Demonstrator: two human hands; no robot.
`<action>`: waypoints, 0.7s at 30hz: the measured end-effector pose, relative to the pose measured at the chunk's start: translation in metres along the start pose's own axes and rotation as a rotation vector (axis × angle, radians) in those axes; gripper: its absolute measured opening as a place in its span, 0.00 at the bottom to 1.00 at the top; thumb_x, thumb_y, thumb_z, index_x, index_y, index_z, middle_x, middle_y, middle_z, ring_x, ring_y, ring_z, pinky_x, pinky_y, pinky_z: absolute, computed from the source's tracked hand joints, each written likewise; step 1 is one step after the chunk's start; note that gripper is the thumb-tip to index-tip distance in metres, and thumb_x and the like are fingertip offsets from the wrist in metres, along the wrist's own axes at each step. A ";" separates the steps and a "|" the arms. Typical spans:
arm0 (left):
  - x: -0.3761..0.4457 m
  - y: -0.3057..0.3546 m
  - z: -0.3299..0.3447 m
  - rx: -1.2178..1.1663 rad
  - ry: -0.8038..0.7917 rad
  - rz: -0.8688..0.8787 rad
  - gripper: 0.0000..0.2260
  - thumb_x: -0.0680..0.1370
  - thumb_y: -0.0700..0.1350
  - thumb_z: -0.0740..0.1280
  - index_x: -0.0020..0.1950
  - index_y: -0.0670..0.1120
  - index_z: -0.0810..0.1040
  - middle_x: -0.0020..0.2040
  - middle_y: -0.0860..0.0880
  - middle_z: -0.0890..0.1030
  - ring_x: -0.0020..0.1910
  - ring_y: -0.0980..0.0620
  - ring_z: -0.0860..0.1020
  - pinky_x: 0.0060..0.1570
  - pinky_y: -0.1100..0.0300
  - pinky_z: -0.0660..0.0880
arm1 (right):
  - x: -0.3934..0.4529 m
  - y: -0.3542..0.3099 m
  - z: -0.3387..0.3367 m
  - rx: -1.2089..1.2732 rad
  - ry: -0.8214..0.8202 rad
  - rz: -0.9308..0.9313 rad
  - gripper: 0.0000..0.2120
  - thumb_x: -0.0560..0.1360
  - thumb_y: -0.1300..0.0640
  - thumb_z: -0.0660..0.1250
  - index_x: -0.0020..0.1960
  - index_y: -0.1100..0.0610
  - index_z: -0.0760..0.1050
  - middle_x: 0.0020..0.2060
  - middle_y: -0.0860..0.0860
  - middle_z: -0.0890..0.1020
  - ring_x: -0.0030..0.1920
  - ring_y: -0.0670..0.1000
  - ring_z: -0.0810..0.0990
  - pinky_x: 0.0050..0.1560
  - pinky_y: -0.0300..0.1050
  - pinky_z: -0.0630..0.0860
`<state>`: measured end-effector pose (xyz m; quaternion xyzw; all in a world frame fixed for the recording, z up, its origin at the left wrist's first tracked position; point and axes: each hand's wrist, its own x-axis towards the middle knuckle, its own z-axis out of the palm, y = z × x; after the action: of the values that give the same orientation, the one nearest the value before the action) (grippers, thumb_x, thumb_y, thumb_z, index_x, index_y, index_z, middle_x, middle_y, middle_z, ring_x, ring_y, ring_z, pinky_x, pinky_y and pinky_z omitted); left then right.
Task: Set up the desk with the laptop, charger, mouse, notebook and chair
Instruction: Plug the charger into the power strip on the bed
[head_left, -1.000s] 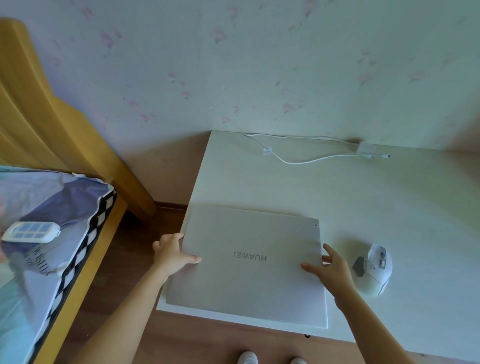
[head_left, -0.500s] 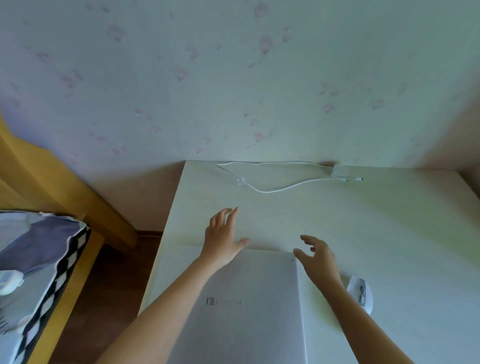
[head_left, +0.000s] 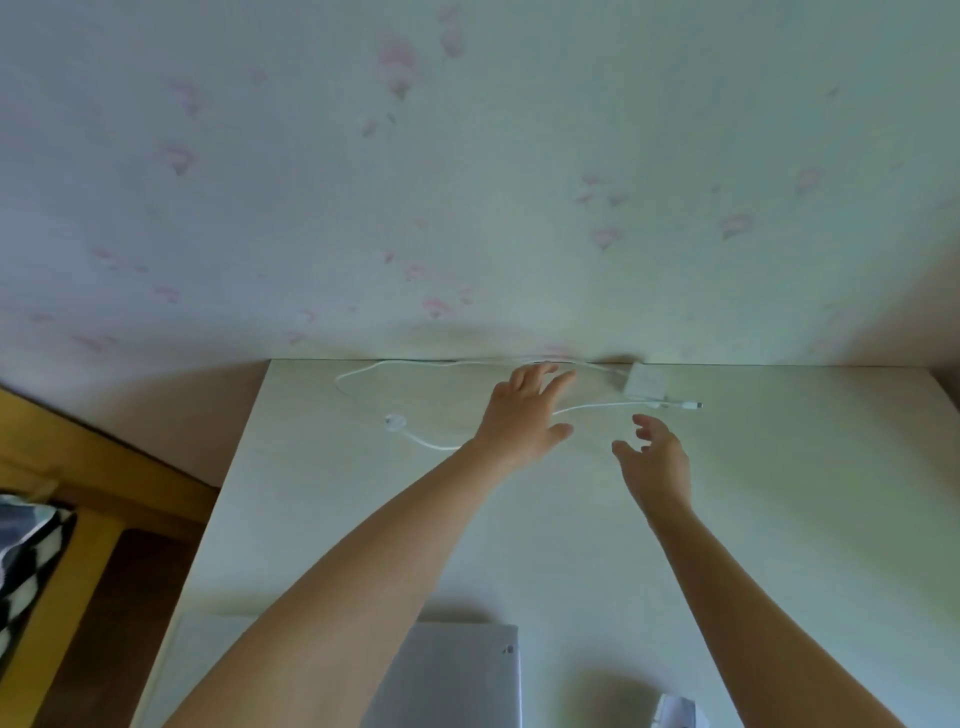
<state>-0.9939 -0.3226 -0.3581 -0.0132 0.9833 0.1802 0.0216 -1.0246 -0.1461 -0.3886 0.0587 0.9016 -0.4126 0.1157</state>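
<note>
The white charger brick (head_left: 644, 383) lies at the desk's back edge by the wall, its white cable (head_left: 426, 441) looping left across the white desk (head_left: 779, 519). My left hand (head_left: 524, 415) hovers over the cable just left of the brick, fingers spread and empty. A little nearer and to the right, my right hand (head_left: 655, 457) is also open and empty, below the brick. The closed silver laptop (head_left: 457, 675) lies at the desk's front edge, partly hidden by my left forearm. A sliver of the white mouse (head_left: 675, 714) shows at the bottom right of the laptop.
A floral-papered wall (head_left: 467, 182) rises directly behind the desk. A wooden bed frame (head_left: 78, 493) with checkered bedding (head_left: 26, 561) stands at the left, with dark wooden floor (head_left: 119, 623) between it and the desk.
Both hands left the laptop and reached forward across the desk to the charger and cable. The view tilted up, so the laptop and mouse slid to the bottom edge.
</note>
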 end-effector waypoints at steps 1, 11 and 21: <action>0.014 0.005 0.004 0.004 -0.009 0.032 0.30 0.77 0.52 0.65 0.77 0.51 0.58 0.75 0.48 0.61 0.73 0.45 0.58 0.66 0.49 0.63 | 0.010 0.001 -0.001 0.003 0.021 0.019 0.23 0.73 0.57 0.66 0.67 0.53 0.69 0.61 0.55 0.77 0.58 0.57 0.77 0.57 0.52 0.74; 0.119 0.051 0.049 0.220 -0.078 0.270 0.27 0.78 0.37 0.62 0.76 0.53 0.61 0.74 0.48 0.66 0.72 0.46 0.64 0.65 0.51 0.64 | 0.070 0.019 -0.010 -0.020 0.070 0.088 0.29 0.72 0.60 0.59 0.73 0.50 0.62 0.64 0.53 0.74 0.62 0.57 0.73 0.60 0.57 0.73; 0.114 0.051 0.054 0.402 -0.062 0.177 0.19 0.75 0.47 0.68 0.63 0.40 0.72 0.63 0.42 0.72 0.64 0.42 0.68 0.56 0.51 0.69 | 0.062 0.020 -0.014 0.151 0.089 0.131 0.24 0.73 0.61 0.60 0.68 0.55 0.70 0.56 0.53 0.79 0.51 0.54 0.78 0.52 0.50 0.75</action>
<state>-1.1079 -0.2577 -0.3957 0.0832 0.9956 -0.0179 0.0382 -1.0830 -0.1217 -0.4106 0.1443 0.8665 -0.4678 0.0973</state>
